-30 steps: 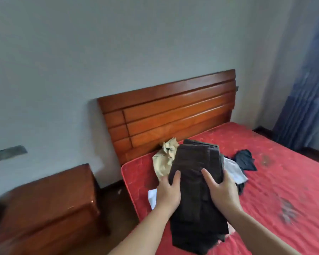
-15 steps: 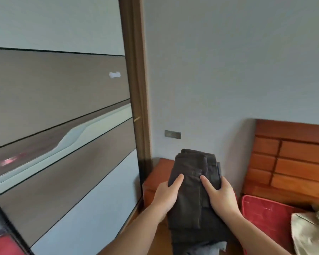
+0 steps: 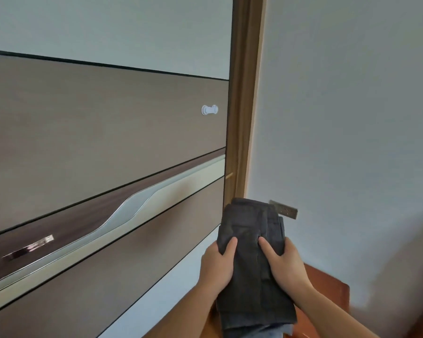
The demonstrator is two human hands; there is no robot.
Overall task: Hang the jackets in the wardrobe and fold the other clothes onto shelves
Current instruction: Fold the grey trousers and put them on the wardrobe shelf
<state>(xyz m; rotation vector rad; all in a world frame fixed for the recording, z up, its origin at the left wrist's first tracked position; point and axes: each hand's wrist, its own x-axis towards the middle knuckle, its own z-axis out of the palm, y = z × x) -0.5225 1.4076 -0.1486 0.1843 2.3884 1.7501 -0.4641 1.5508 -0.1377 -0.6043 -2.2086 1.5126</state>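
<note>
Head view: one stack of folded dark charcoal trousers [image 3: 250, 259], held out in front of the body, low and right of centre. Left hand [image 3: 216, 265] grips the stack's left edge, thumb laid on the top fabric, fingers curled out of sight beneath. Right hand [image 3: 286, 264] grips the right edge likewise, thumb on top, fingers hidden under the stack. A strip of lighter blue-grey cloth [image 3: 271, 332] shows at the stack's bottom edge. Left of the stack: closed wardrobe door [image 3: 95, 123] in taupe and pale grey panels with a dark wood-grain band, a curved silver inlay and a small white knob [image 3: 209, 110]. Brown wooden wardrobe frame [image 3: 244, 118] beside it. Behind: pale grey wall [image 3: 352, 118] with a grey socket plate [image 3: 285, 210]. Below the right forearm: reddish-brown wooden bedside cabinet [image 3: 327, 287].
</note>
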